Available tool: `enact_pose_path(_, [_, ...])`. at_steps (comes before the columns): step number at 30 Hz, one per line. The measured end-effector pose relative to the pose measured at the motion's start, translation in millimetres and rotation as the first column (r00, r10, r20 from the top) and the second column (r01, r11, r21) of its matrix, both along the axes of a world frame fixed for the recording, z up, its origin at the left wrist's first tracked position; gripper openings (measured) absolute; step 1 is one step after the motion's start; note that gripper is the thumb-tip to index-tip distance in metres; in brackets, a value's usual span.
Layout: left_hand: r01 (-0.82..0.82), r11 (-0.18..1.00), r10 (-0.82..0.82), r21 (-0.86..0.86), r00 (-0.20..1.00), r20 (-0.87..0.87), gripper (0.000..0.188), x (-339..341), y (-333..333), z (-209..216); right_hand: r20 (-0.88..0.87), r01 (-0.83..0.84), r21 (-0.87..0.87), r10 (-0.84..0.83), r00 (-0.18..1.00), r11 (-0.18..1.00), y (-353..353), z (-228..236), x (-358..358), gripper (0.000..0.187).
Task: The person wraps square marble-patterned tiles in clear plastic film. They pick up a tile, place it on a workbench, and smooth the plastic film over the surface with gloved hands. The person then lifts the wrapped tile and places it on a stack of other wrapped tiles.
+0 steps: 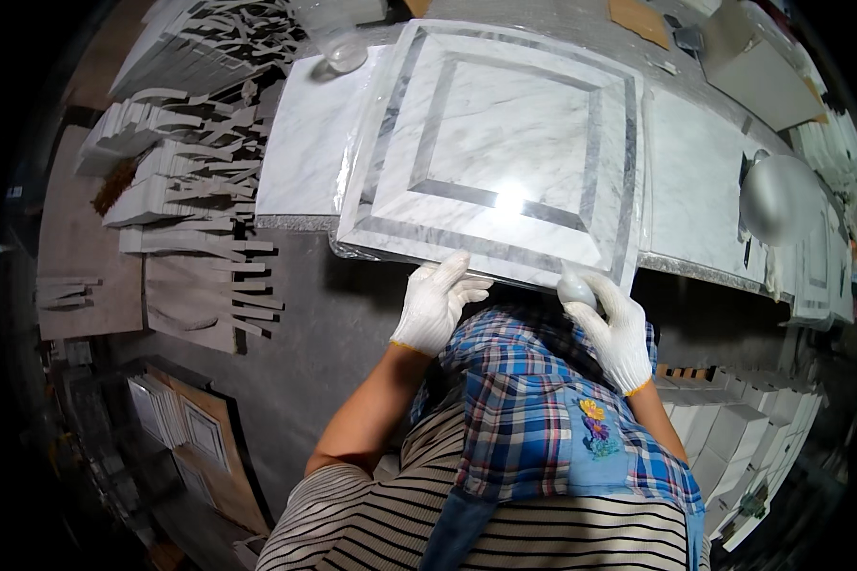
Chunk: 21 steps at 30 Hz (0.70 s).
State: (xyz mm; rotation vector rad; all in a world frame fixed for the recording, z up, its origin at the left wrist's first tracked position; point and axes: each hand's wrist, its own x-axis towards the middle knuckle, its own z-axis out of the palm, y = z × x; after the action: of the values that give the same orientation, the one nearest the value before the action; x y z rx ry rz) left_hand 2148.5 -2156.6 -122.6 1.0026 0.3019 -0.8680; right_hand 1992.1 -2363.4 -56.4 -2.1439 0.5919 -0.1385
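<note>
A square marble panel, white with two grey inlaid frames, lies in front of me with shiny clear film along its left and near edges. My left hand, in a white knit glove, grips the panel's near edge, thumb side on top and the other fingers lower down. At the near right corner my gloved right hand is closed round a small pale, rounded, shiny thing. Its kind is unclear, and my fingers hide part of it. That hand is right against the panel's edge.
White slabs flank the panel on the bench. A blurred silvery round thing stands at the right, with a cardboard box behind. Stacked pale strips fill the left side; white blocks stand at lower right.
</note>
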Motion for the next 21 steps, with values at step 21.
enact_pose_path(21, [0.045, 0.997, -0.057, 0.067, 0.983, 0.176, 0.038, -1.2, 10.8, -8.7, 0.109, -0.008, -0.007, 0.009, 0.994, 1.000, -1.3, 2.7, -15.5, 0.042])
